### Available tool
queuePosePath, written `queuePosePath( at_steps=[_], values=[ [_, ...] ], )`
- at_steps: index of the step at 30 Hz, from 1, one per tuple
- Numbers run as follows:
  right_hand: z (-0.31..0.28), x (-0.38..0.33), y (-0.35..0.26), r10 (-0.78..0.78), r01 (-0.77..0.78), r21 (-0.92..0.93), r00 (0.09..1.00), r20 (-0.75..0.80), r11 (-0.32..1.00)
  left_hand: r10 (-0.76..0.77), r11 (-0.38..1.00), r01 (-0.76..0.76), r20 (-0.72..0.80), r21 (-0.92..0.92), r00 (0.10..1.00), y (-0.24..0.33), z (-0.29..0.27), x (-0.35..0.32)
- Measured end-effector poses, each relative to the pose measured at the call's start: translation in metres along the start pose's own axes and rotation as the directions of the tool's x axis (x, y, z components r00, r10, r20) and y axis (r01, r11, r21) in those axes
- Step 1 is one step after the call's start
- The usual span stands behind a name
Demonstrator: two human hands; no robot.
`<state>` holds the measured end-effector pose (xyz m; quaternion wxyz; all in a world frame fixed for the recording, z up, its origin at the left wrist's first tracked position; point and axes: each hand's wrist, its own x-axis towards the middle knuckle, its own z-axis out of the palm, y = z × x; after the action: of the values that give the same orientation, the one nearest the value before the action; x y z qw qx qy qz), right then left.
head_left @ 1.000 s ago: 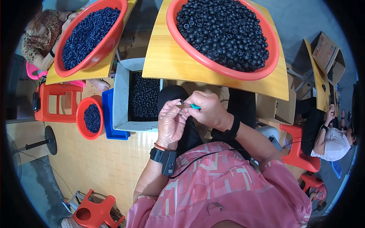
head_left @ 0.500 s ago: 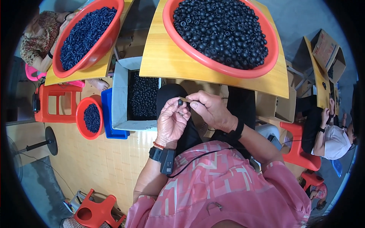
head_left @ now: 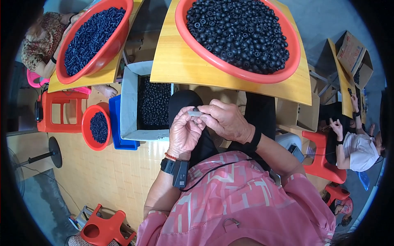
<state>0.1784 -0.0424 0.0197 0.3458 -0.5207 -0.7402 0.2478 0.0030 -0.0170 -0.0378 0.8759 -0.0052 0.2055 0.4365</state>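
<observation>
My left hand (head_left: 186, 133) is above my lap, thumb and fingers pinching a small black round piece (head_left: 195, 109), now mostly covered by the fingers. My right hand (head_left: 229, 121) is closed on one end of a short, flat, pale blade-like tool (head_left: 194, 113). That tool lies across my left fingertips, against the black piece. The fingertips of both hands nearly meet. Beyond them, a large red basin (head_left: 242, 78) of similar black round pieces (head_left: 242, 35) stands on a yellow wooden table (head_left: 176, 61).
Left of my knees is an open box (head_left: 129, 106) of black pieces, beside a blue tray (head_left: 117, 137) and a small red basin (head_left: 85, 127). Another red basin (head_left: 108, 57) holds dark blue pieces. Red stools (head_left: 104, 227) and a fan (head_left: 55, 151) stand around; co-workers sit left and right.
The flat tool has turned from pointing at the black piece to lying across it, its pale face showing. My right hand has shifted slightly left. The right-hand co-worker's hands have moved apart.
</observation>
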Motion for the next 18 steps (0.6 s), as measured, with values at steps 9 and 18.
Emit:
queuePosePath(
  at_steps=[9, 18],
  values=[
    [0.0007, -0.0004, 0.0001, 0.009, -0.009, 0.011, 1.0, 0.0, 1.0, -0.014, 1.0, 0.014, 0.005, -0.017, 1.0, 0.0008, 0.0036, -0.0014],
    [0.0001, -0.0005, 0.0003, 0.008, -0.008, 0.013, 1.0, 0.004, 1.0, -0.006, 0.999, 0.007, 0.025, -0.036, 1.0, 0.0006, 0.0013, -0.0004]
  ],
)
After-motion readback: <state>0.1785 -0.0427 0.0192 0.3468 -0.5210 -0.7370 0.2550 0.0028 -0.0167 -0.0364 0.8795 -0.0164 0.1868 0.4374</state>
